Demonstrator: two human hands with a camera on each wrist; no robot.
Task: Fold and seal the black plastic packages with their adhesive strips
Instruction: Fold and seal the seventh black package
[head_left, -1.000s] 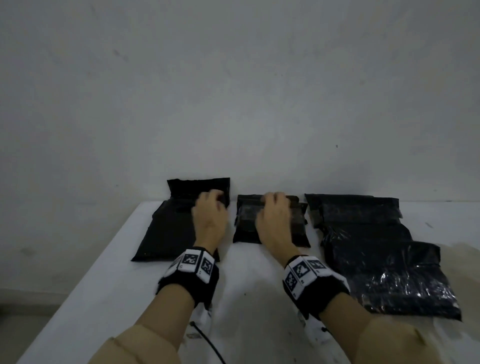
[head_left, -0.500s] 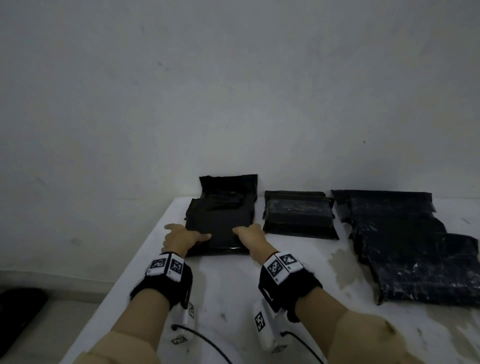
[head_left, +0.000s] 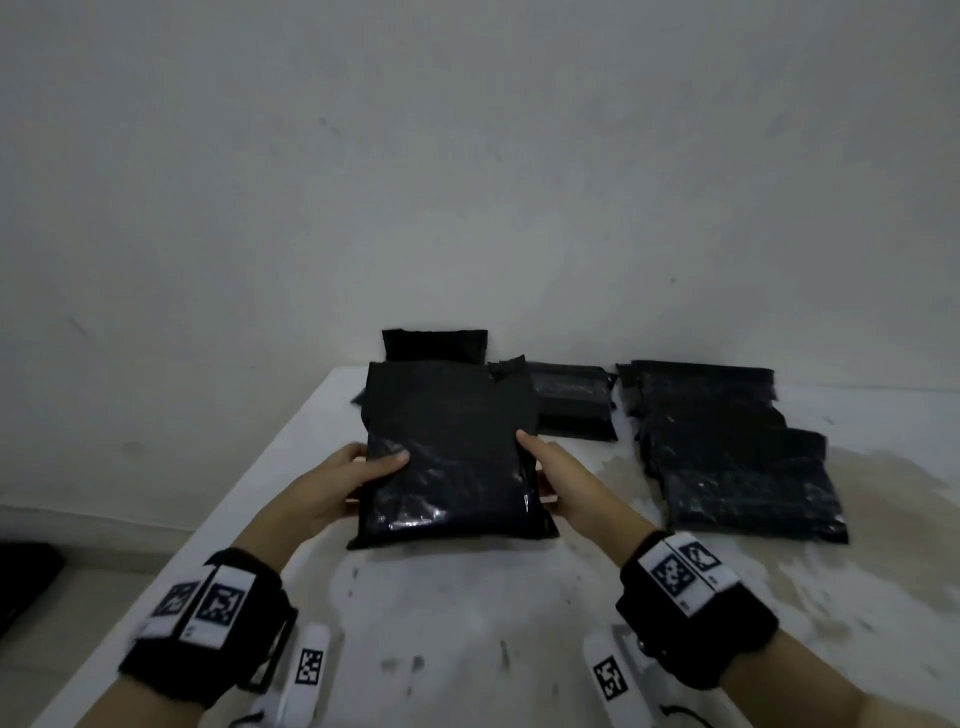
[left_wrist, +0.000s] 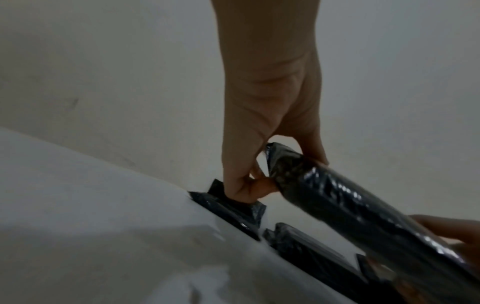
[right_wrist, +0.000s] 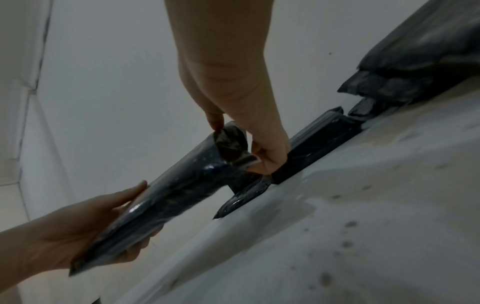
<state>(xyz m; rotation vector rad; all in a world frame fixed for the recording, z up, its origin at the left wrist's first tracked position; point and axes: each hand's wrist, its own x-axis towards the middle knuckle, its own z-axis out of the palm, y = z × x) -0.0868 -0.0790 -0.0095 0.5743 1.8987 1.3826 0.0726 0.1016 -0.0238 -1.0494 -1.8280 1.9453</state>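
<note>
Black plastic package (head_left: 449, 457) was held above the table (head_left: 467, 623), left hand (head_left: 337, 480) and right hand (head_left: 563, 480) clamped on its side edges, probably to bring it close for folding.

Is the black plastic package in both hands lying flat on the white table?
No: the black plastic package is held clear above the white table between both hands.

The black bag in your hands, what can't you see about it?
- Adhesive strip: none visible on the held black package in the head view.
- Its underside: hidden by the package itself.
- Left hand fingers beneath it: covered in the head view.
- Contents: hidden by opaque plastic.
</note>
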